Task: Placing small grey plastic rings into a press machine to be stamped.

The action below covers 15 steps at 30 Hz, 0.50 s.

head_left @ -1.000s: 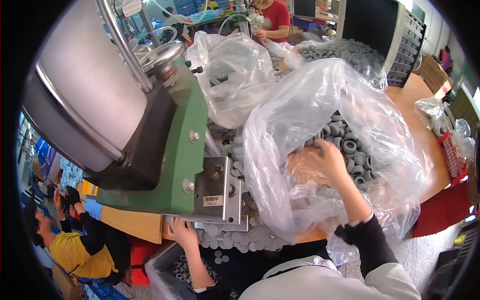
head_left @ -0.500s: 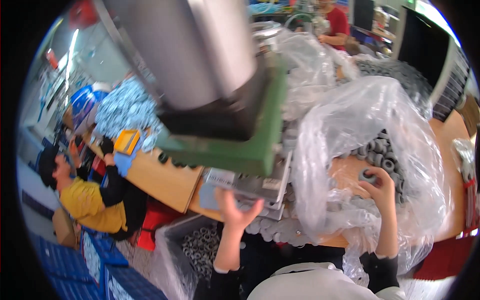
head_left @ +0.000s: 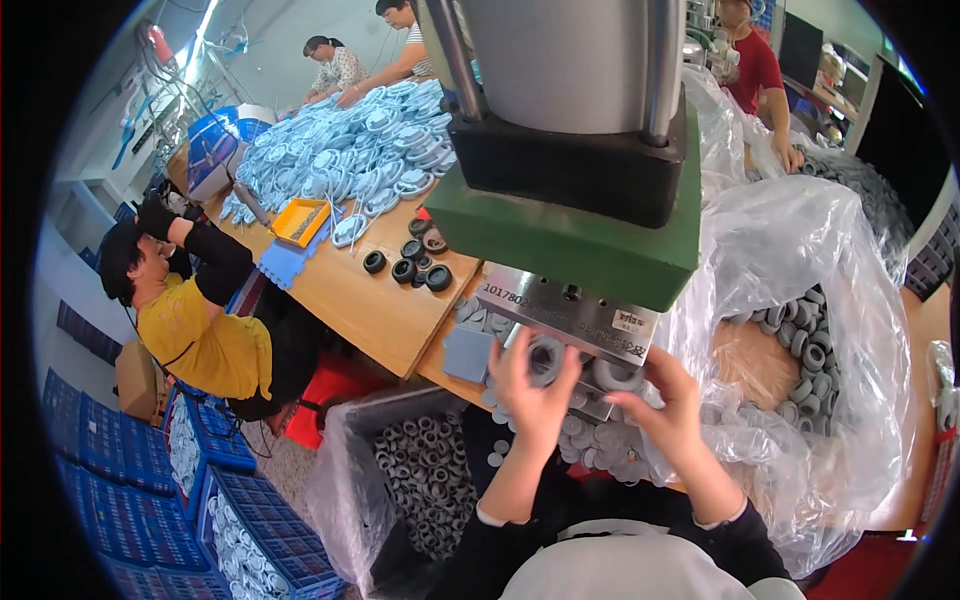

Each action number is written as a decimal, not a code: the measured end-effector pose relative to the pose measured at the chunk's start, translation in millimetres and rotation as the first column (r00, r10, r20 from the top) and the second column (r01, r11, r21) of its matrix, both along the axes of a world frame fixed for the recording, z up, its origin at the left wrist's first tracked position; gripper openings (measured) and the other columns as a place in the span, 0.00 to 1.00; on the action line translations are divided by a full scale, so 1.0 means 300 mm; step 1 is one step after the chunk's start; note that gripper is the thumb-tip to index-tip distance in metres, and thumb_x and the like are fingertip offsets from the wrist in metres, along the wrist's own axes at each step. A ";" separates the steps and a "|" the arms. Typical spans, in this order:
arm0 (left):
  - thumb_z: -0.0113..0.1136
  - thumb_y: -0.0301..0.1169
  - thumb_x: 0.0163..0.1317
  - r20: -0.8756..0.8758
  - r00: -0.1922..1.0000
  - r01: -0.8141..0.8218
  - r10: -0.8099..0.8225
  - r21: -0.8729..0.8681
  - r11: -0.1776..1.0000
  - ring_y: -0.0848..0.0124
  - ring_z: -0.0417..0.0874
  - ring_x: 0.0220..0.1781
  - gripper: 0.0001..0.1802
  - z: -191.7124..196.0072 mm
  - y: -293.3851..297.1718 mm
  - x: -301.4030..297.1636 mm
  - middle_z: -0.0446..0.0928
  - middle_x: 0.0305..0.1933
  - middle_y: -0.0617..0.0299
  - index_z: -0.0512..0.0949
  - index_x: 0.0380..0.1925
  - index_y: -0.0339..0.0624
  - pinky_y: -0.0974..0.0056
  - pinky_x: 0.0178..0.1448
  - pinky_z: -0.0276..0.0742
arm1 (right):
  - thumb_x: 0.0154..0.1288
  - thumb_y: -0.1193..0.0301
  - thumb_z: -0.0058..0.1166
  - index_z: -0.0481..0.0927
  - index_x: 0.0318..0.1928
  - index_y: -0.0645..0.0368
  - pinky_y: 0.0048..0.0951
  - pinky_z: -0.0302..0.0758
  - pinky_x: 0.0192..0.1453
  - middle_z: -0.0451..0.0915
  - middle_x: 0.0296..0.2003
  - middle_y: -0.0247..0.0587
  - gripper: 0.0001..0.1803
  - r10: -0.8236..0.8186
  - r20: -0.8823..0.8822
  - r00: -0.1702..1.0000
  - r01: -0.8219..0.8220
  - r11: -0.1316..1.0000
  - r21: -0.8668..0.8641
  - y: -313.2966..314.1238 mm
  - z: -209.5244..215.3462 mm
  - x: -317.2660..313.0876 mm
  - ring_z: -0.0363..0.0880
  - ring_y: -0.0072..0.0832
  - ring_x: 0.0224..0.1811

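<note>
My left hand reaches up under the steel die block of a green-framed press. Its fingers and thumb close around a grey rubber ring seated there. My right hand is beside it, pinching a second grey ring at the die's lower edge. Flat grey discs and rings lie on the bench just below both hands. At the right, a large clear plastic bag holds many more grey rings.
A plastic-lined bin of grey rings stands below the bench edge. A person in a yellow shirt sits at the left by blue crates. The wooden table carries black rings, an orange tray and a pile of pale blue parts.
My right hand has come out of the plastic bag to the press die. My left hand has risen to the die. My view has swung left.
</note>
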<state>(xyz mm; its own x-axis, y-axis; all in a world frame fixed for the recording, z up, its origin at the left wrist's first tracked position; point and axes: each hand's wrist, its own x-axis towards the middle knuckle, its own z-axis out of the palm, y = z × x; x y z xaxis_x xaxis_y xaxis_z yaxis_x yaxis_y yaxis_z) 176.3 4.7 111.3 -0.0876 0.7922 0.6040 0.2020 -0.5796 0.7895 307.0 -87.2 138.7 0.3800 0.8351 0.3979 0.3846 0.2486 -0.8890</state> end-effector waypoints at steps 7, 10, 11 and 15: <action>0.72 0.31 0.46 -0.363 0.809 -0.559 0.462 -0.232 0.796 0.52 0.66 0.63 0.40 -0.429 -0.095 -0.586 0.67 0.61 0.46 0.65 0.59 0.32 0.55 0.68 0.58 | 0.47 0.69 0.70 0.80 0.41 0.60 0.34 0.77 0.35 0.80 0.32 0.46 0.19 0.036 0.020 0.999 -0.034 0.995 -0.093 0.135 0.065 -0.088 0.81 0.42 0.32; 0.69 0.33 0.50 -0.556 0.726 -0.607 0.405 -0.241 0.757 0.52 0.65 0.65 0.37 -0.493 -0.122 -0.668 0.65 0.62 0.45 0.65 0.59 0.32 0.53 0.68 0.58 | 0.47 0.69 0.68 0.80 0.40 0.60 0.37 0.78 0.36 0.80 0.30 0.46 0.18 0.021 0.100 0.995 -0.019 1.000 -0.017 0.165 0.071 -0.093 0.80 0.45 0.32; 0.69 0.33 0.50 -0.560 0.728 -0.599 0.394 -0.241 0.764 0.52 0.65 0.65 0.37 -0.468 -0.098 -0.642 0.65 0.62 0.45 0.65 0.59 0.32 0.53 0.68 0.58 | 0.47 0.69 0.68 0.80 0.40 0.60 0.37 0.78 0.36 0.80 0.30 0.46 0.18 0.008 0.096 0.995 -0.006 1.000 -0.021 0.166 0.075 -0.096 0.80 0.45 0.32; 0.60 0.27 0.57 -0.535 0.828 -0.165 0.167 0.052 0.985 0.49 0.60 0.69 0.27 -0.293 0.120 -0.371 0.64 0.66 0.48 0.68 0.57 0.33 0.51 0.69 0.54 | 0.47 0.70 0.67 0.78 0.43 0.61 0.40 0.77 0.43 0.79 0.38 0.50 0.21 0.057 0.117 0.991 -0.048 0.996 -0.074 0.148 0.040 -0.054 0.78 0.49 0.40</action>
